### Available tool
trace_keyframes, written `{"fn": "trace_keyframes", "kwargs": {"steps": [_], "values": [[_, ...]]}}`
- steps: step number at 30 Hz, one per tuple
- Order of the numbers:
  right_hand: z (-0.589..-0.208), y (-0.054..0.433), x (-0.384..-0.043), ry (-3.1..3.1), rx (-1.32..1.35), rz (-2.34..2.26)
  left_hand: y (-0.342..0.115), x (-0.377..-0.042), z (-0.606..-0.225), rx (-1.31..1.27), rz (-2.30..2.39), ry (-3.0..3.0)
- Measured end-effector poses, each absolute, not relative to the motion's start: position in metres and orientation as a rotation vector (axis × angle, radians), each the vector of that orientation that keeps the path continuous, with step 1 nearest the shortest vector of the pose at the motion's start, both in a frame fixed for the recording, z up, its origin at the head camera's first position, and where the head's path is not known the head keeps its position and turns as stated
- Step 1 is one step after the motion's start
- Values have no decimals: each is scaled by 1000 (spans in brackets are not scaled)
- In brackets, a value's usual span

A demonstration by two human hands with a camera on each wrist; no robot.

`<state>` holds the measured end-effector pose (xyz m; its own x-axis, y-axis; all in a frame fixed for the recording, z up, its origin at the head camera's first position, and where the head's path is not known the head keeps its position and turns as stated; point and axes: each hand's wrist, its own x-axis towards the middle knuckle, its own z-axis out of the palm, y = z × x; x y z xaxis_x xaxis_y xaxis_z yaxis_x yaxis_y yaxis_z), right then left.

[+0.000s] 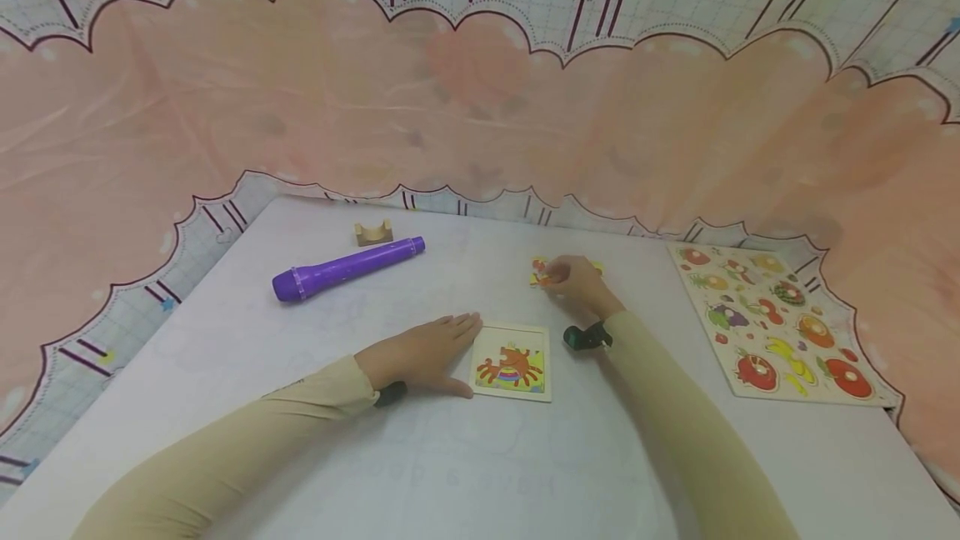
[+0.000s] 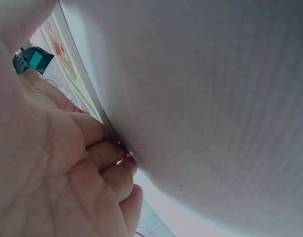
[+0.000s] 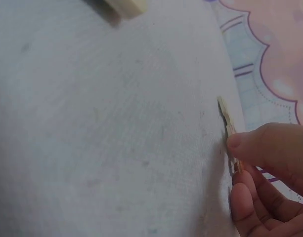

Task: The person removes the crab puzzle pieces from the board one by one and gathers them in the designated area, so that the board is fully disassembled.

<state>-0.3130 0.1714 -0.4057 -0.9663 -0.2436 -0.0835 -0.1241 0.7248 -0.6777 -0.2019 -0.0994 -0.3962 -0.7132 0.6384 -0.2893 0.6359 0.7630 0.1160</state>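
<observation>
A small square wooden puzzle tray (image 1: 547, 365) lies on the white table, with a brown crab picture (image 1: 510, 367) inside its pale rim. My left hand (image 1: 427, 352) rests flat at the tray's left side, fingers straight and thumb spread. In the left wrist view its fingers lie along the tray edge (image 2: 84, 74). Farther back and to the right, my right hand (image 1: 577, 280) pinches a thin jigsaw puzzle piece (image 3: 231, 129) between thumb and fingers, close over the table. Colourful puzzle pieces (image 1: 537, 270) show beside and behind that hand, partly hidden by it.
A purple toy microphone (image 1: 348, 269) lies at the back left, with a small curved wooden block (image 1: 373, 232) behind it. On the right is a wooden fruit puzzle board (image 1: 720, 282). A pink patterned cloth (image 1: 375, 98) hangs behind the table.
</observation>
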Motion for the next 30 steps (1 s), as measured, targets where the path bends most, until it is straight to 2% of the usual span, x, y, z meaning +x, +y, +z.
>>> {"fn": "trace_keyframes", "kwargs": {"steps": [14, 19, 30], "values": [[-407, 173, -313, 2742, -260, -1118, -100, -204, -398, 987, 23, 2647], [-409, 178, -311, 2763, -326, -1131, -99, -204, -398, 985, 17, 2643], [-386, 176, -264, 2714, -618, -1184, -100, -204, -398, 1008, 6, 2648]]}}
